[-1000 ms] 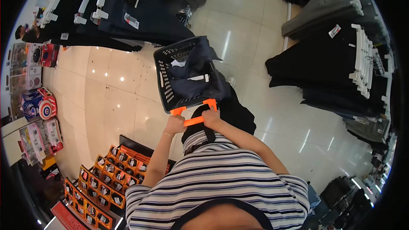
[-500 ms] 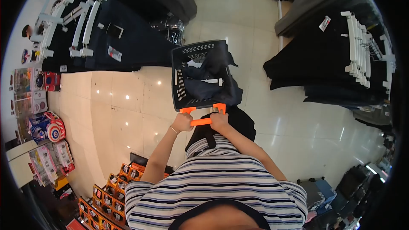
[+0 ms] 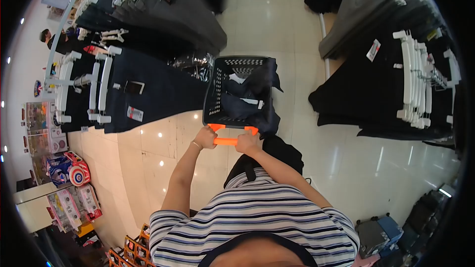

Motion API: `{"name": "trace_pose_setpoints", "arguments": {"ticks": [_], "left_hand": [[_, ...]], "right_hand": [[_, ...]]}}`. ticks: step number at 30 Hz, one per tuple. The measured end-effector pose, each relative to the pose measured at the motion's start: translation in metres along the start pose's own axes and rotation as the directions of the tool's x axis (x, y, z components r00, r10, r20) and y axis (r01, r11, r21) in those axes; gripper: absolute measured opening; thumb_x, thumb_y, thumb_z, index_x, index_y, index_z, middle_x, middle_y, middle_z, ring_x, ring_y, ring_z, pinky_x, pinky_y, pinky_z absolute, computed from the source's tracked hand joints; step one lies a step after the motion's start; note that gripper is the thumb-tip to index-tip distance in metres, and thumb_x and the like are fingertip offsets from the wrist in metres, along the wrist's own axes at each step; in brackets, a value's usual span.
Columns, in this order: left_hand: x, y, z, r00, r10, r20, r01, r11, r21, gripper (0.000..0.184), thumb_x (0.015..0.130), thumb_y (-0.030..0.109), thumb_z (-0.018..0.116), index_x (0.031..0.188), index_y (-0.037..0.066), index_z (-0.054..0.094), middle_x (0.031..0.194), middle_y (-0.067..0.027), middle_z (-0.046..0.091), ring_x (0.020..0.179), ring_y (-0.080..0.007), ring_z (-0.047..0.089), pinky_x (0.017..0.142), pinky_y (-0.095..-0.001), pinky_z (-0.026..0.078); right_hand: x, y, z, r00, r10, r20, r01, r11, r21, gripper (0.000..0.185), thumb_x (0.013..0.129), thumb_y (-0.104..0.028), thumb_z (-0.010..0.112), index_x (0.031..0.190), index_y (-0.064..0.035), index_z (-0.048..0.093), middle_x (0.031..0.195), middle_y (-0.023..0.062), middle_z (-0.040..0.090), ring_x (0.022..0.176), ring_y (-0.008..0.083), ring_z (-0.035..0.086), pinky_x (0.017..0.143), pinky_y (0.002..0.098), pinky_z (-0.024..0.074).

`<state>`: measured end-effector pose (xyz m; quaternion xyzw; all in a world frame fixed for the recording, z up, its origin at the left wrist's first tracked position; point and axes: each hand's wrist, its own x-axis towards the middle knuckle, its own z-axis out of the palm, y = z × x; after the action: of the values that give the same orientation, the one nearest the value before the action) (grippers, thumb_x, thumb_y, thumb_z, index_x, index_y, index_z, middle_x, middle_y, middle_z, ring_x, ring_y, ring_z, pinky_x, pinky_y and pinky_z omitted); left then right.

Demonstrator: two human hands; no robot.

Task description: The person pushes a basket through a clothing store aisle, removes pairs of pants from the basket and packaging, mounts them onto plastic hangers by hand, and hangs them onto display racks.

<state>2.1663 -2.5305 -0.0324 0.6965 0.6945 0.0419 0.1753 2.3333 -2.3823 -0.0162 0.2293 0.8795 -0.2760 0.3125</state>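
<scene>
Both of my hands grip the orange handle [image 3: 226,141] of a dark perforated basket [image 3: 213,94]. My left hand [image 3: 206,137] is wrapped round the handle's left end, with a thin bracelet at the wrist. My right hand [image 3: 247,142] is closed on its right end. Dark navy clothing [image 3: 237,105] lies in the basket and hangs over its right side, with a white tag [image 3: 254,103] on it. Something white [image 3: 236,78] shows near the basket's far left corner.
Dark trousers [image 3: 148,89] hang on white hangers at the left, close to the basket. More black garments [image 3: 366,89] hang at the right. Boxed toys [image 3: 74,168] stand at the far left, suitcases [image 3: 378,235] at the lower right. A person [image 3: 62,42] is at the upper left.
The surroundings have shifted down the view as I move forward between the racks. The orange-boxed display has mostly left the lower left. Both hands keep their hold on the handle.
</scene>
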Motion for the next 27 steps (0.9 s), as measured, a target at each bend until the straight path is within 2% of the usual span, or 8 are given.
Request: {"name": "trace_pose_setpoints", "arguments": {"ticks": [3, 6, 13, 16, 19, 22, 25, 27], "left_hand": [[0.032, -0.028, -0.012, 0.999, 0.032, -0.001, -0.032, 0.999, 0.03, 0.018, 0.053, 0.027, 0.061, 0.052, 0.01, 0.056, 0.052, -0.008, 0.054, 0.055, -0.0241, 0.055, 0.065, -0.0346, 0.042], [0.063, -0.053, -0.024, 0.997, 0.073, -0.012, -0.072, 0.995, 0.075, 0.018, 0.054, 0.028, 0.061, 0.051, 0.01, 0.056, 0.051, -0.0073, 0.053, 0.053, -0.0237, 0.055, 0.062, -0.0344, 0.041], [0.138, -0.116, -0.07, 0.992, 0.128, 0.008, -0.128, 0.989, 0.071, 0.018, 0.054, 0.027, 0.061, 0.053, 0.01, 0.054, 0.053, -0.0073, 0.052, 0.053, -0.0234, 0.053, 0.061, -0.0337, 0.04], [0.171, -0.156, -0.084, 0.986, 0.167, 0.023, -0.169, 0.982, 0.088, 0.018, 0.054, 0.027, 0.061, 0.053, 0.011, 0.054, 0.053, -0.0069, 0.053, 0.053, -0.0234, 0.053, 0.061, -0.0335, 0.04], [0.205, -0.193, -0.101, 0.975, 0.218, 0.041, -0.222, 0.967, 0.121, 0.018, 0.054, 0.028, 0.061, 0.053, 0.011, 0.054, 0.052, -0.0066, 0.053, 0.054, -0.0236, 0.054, 0.061, -0.0336, 0.04], [0.247, -0.227, -0.119, 0.957, 0.286, 0.042, -0.289, 0.945, 0.153, 0.02, 0.055, 0.03, 0.061, 0.053, 0.011, 0.056, 0.051, -0.0059, 0.054, 0.053, -0.0231, 0.055, 0.063, -0.0327, 0.04], [0.291, -0.252, -0.137, 0.956, 0.282, 0.081, -0.292, 0.937, 0.19, 0.02, 0.055, 0.031, 0.062, 0.051, 0.012, 0.056, 0.051, -0.006, 0.054, 0.054, -0.0232, 0.056, 0.062, -0.033, 0.041], [0.318, -0.261, -0.147, 0.961, 0.276, 0.032, -0.277, 0.942, 0.191, 0.02, 0.055, 0.031, 0.063, 0.051, 0.013, 0.057, 0.052, -0.0062, 0.054, 0.054, -0.0238, 0.056, 0.062, -0.0332, 0.042]], "right_hand": [[0.031, 0.012, -0.025, 1.0, -0.001, -0.014, 0.002, 1.0, 0.009, 0.026, 0.07, -0.028, 0.061, 0.089, -0.0102, 0.068, 0.096, 0.0063, 0.065, 0.111, 0.0319, 0.043, 0.082, 0.0522, 0.0399], [0.05, 0.022, -0.055, 0.994, -0.014, -0.104, 0.018, 0.999, 0.038, 0.027, 0.072, -0.028, 0.056, 0.087, -0.0082, 0.067, 0.09, 0.0101, 0.065, 0.104, 0.0314, 0.048, 0.082, 0.0437, 0.0404], [0.115, 0.038, -0.123, 0.99, -0.054, -0.13, 0.058, 0.998, 0.028, 0.026, 0.072, -0.029, 0.06, 0.087, -0.0085, 0.067, 0.09, 0.0088, 0.065, 0.1, 0.0308, 0.051, 0.076, 0.0478, 0.0437], [0.137, 0.035, -0.154, 0.981, 0.027, -0.192, -0.02, 0.999, 0.037, 0.027, 0.072, -0.03, 0.061, 0.087, -0.0088, 0.066, 0.092, 0.0084, 0.064, 0.102, 0.0307, 0.052, 0.076, 0.0487, 0.0443], [0.163, 0.033, -0.188, 0.981, 0.068, -0.181, -0.06, 0.997, 0.05, 0.024, 0.073, -0.028, 0.061, 0.087, -0.0107, 0.068, 0.088, 0.0076, 0.066, 0.101, 0.0292, 0.055, 0.077, 0.0452, 0.0464], [0.195, 0.041, -0.216, 0.96, 0.077, -0.269, -0.051, 0.994, 0.101, 0.024, 0.074, -0.029, 0.06, 0.087, -0.0107, 0.068, 0.088, 0.0087, 0.066, 0.099, 0.0305, 0.055, 0.076, 0.0454, 0.0469], [0.218, 0.056, -0.248, 0.951, 0.14, -0.275, -0.111, 0.987, 0.119, 0.025, 0.073, -0.03, 0.061, 0.087, -0.0108, 0.068, 0.089, 0.0103, 0.065, 0.1, 0.0307, 0.054, 0.075, 0.0461, 0.0471], [0.232, 0.064, -0.268, 0.944, 0.187, -0.27, -0.151, 0.977, 0.149, 0.026, 0.072, -0.032, 0.061, 0.085, -0.0101, 0.068, 0.089, 0.0107, 0.065, 0.101, 0.0313, 0.053, 0.075, 0.0455, 0.0475]]}}
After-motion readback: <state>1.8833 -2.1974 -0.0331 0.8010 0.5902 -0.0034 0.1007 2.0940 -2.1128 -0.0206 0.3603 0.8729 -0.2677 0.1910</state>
